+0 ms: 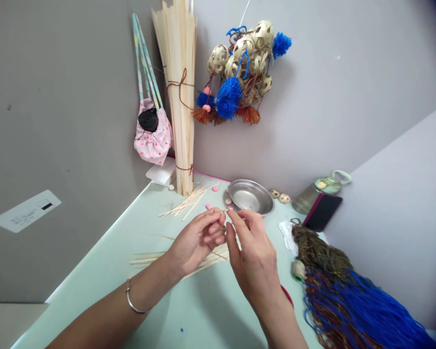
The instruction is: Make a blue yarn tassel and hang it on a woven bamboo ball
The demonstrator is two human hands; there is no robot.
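Note:
Over the table, both hands meet at a small, pale bamboo strip (223,212) that is mostly hidden by fingers. My left hand (198,237), with a silver bangle at its wrist, pinches it between thumb and fingers. My right hand (252,247) closes on it from the other side, index fingertip at its top and thumb just below. Too little of the piece shows to tell its full shape. Beneath the hands, long thin bamboo strips (148,258) lie flat on the pale green table (130,320).
Behind stand a tied bundle of wide bamboo strips (183,131) and a metal bowl (252,196). Short sticks (188,201) lie left of the bowl. Woven balls with pompoms (243,53) hang on the wall. At right are a phone (323,212), a bottle (310,194) and blue-brown yarn (363,295).

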